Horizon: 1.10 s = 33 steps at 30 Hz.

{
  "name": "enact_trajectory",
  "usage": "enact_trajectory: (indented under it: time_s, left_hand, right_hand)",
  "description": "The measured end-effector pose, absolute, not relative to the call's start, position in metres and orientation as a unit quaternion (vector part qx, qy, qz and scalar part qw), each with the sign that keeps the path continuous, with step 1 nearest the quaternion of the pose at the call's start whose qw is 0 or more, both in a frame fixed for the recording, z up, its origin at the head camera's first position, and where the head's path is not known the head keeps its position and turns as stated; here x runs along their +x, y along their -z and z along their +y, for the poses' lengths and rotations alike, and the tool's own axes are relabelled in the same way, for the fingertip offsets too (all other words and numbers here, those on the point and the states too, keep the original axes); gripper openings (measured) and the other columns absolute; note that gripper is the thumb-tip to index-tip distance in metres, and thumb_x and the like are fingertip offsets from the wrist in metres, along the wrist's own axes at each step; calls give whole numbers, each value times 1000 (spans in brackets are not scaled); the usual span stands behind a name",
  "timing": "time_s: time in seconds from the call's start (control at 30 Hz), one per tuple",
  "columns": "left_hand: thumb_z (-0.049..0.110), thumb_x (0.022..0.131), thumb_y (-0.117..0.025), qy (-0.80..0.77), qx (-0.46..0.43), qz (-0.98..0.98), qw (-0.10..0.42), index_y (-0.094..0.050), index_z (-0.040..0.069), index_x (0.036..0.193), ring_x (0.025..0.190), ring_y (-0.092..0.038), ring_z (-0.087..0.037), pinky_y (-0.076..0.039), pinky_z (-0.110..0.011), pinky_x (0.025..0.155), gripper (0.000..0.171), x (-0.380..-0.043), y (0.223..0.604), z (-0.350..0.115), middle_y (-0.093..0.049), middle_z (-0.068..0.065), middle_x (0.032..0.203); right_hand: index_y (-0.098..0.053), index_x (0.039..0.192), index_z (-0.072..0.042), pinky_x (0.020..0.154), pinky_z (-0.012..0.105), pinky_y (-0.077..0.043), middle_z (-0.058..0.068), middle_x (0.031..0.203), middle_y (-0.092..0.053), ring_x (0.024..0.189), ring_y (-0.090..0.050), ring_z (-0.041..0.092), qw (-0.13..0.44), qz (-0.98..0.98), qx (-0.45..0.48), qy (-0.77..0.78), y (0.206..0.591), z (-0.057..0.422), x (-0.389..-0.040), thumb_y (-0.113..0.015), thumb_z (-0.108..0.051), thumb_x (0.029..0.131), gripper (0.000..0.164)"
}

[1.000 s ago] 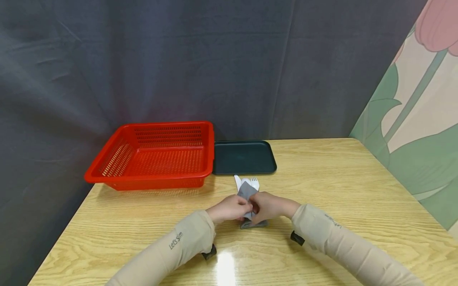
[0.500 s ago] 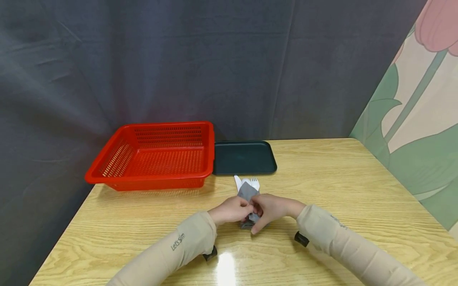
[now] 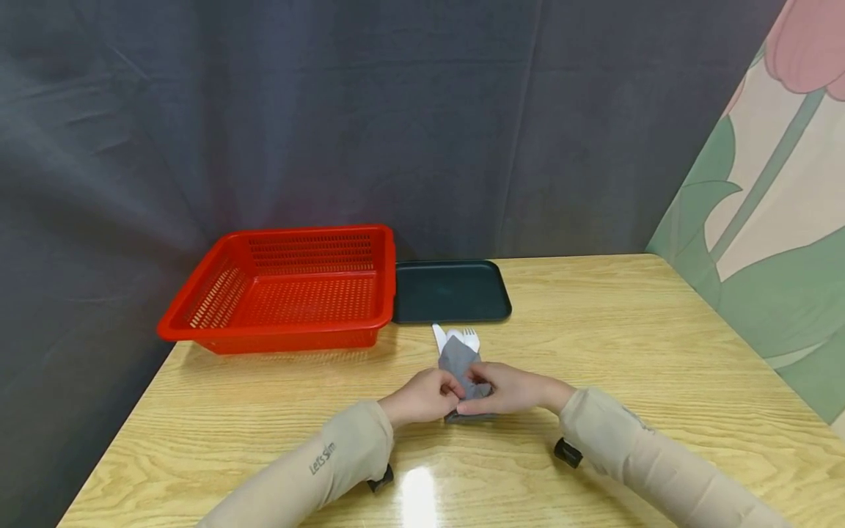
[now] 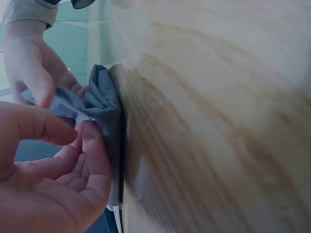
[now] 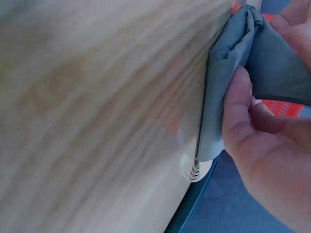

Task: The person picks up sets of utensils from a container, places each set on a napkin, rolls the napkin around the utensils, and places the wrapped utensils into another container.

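A folded grey cloth napkin (image 3: 458, 359) lies on the table, its near part bunched and one loose flap (image 5: 282, 68) raised. The white heads of a knife (image 3: 439, 336), a spoon (image 3: 455, 335) and a fork (image 3: 471, 338) stick out of its far end; their handles are hidden. My left hand (image 3: 424, 396) pinches the napkin's cloth from the left with curled fingers, its fingertips (image 4: 90, 133) against the fold. From the right, my right hand (image 3: 511, 389) holds the napkin, its thumb near the left fingertips and its fingers curled at the side (image 5: 238, 97).
A red perforated basket (image 3: 277, 336) stands at the back left. Beside it, beyond the cutlery, lies a dark green tray (image 3: 452, 292). A grey curtain (image 3: 370, 132) hangs behind the wooden table (image 3: 627, 330), with a painted wall (image 3: 772, 242) at the right.
My right hand has shifted slightly right and spread its thumb and fingers, then brought the thumb in near my left fingertips. The left hand has moved slightly nearer to me. The cutlery keeps its place.
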<state>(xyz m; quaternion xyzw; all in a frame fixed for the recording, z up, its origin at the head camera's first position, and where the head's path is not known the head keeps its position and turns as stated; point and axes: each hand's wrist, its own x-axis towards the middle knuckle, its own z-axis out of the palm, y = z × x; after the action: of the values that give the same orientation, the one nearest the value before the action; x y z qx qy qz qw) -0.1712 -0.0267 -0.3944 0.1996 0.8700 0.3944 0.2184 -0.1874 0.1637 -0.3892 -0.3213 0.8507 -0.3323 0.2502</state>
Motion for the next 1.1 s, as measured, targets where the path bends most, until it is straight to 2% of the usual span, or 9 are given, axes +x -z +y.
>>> enact_trajectory:
  time_s: [0.13,0.33,0.57,0.77,1.1]
  left_hand:
    - [3,84,-54,-394,208,867,222,-66,1,94,77,-53,-10,-46,-23,70,15,-169,393,-28,-64,-6,87]
    - [3,83,-58,-389,232,867,207,-64,-1,94,75,-49,-7,-43,-17,68,13,-168,391,-28,-61,-5,84]
    - [1,82,-60,-384,245,868,195,-64,-1,92,72,-49,-6,-42,-15,65,11,-167,393,-27,-60,-5,81]
    - [4,83,-64,-372,238,875,198,-64,2,93,71,-49,-4,-42,-15,66,10,-167,393,-27,-59,-2,80]
    - [3,83,-65,-358,260,878,180,-61,3,95,71,-49,-6,-41,-16,67,13,-166,394,-26,-60,-4,80]
  right_hand:
    - [-53,96,-4,55,18,-31,-5,72,-43,61,-38,3,234,852,-334,329,390,167,-187,-61,-30,90,28]
    - [-54,103,-1,55,20,-45,0,75,-55,60,-53,7,269,849,-291,349,385,170,-185,-59,-22,91,25]
    - [-55,93,2,54,17,-37,-3,68,-49,58,-43,5,261,865,-266,336,379,175,-183,-66,-11,83,19]
    - [-58,85,-1,55,18,-40,-1,68,-54,60,-46,4,258,871,-260,328,378,178,-182,-65,-9,84,11]
    - [-58,83,-4,56,17,-39,-3,69,-53,60,-43,2,217,885,-288,296,381,180,-183,-62,-10,87,8]
